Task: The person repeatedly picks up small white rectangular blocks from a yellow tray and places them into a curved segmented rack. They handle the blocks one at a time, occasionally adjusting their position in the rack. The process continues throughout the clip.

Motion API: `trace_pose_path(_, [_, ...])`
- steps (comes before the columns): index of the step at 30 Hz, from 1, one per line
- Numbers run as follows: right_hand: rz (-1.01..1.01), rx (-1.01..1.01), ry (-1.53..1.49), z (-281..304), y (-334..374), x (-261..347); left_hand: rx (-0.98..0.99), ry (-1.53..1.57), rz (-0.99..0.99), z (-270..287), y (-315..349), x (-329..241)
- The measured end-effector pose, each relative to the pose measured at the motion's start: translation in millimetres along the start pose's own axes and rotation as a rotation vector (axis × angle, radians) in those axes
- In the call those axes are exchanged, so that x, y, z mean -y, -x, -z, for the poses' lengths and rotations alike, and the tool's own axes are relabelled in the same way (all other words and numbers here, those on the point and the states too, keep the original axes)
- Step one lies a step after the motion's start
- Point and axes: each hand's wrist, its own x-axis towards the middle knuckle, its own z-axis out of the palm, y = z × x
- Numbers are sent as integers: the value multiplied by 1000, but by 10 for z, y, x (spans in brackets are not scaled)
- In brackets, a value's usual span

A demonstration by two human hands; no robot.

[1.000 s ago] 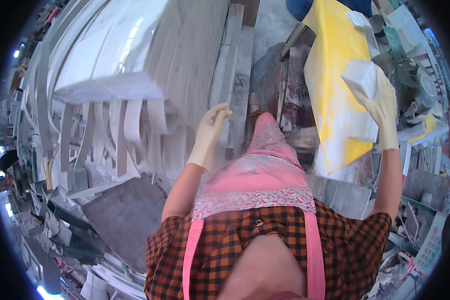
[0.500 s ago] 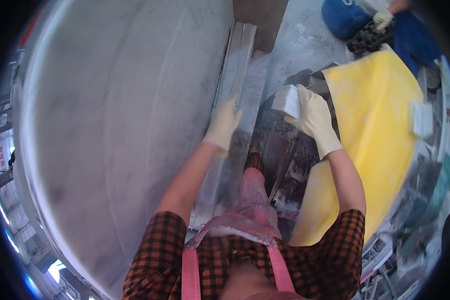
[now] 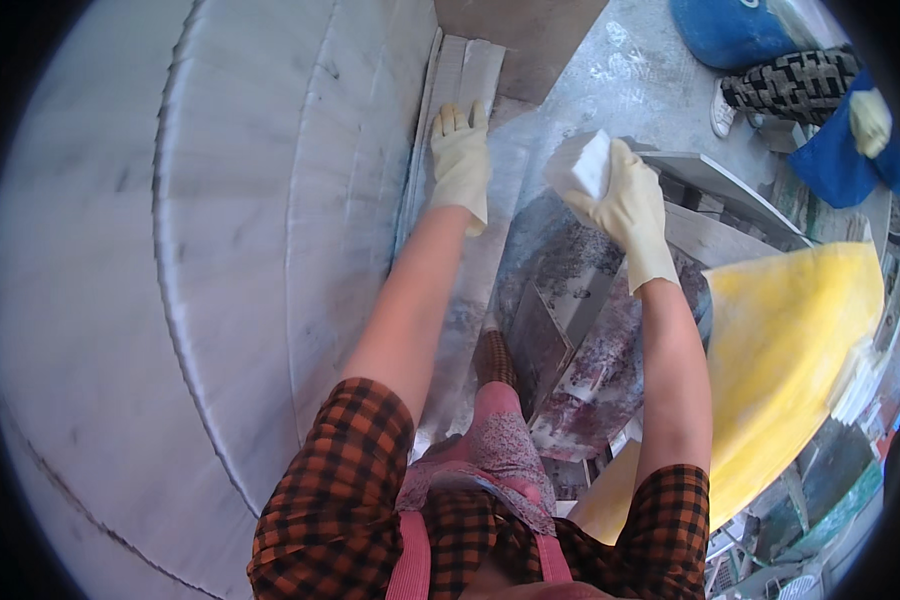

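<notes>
Bright daylight; glare on pale marble slab (image 3: 170, 300) left of the left hand's fingers (image 3: 457, 120). Fisheye bending, dark vignette at rim. Focus mostly sharp.

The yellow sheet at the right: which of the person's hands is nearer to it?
Right. The right hand, holding a white block, is up and left of the yellow sheet. The left hand lies farther left, flat on the grey strips.

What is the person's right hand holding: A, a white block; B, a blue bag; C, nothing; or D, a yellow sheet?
A: the gloved right hand grips a small white block, while the yellow sheet lies apart to its right.
</notes>
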Motion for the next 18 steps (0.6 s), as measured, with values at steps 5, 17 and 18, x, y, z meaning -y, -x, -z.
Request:
trace_pose_path(5, [93,-67,-12,-65,-445,35,-70,27,-84,-84,20,102])
trace_pose_path(17, [542,-260,126,-94,-1376,937,-203,350,-182,202,-49,81])
trace_pose_path(18, [580,-251,161,-128,-1453,1016,-220,471,-122,289,30,67])
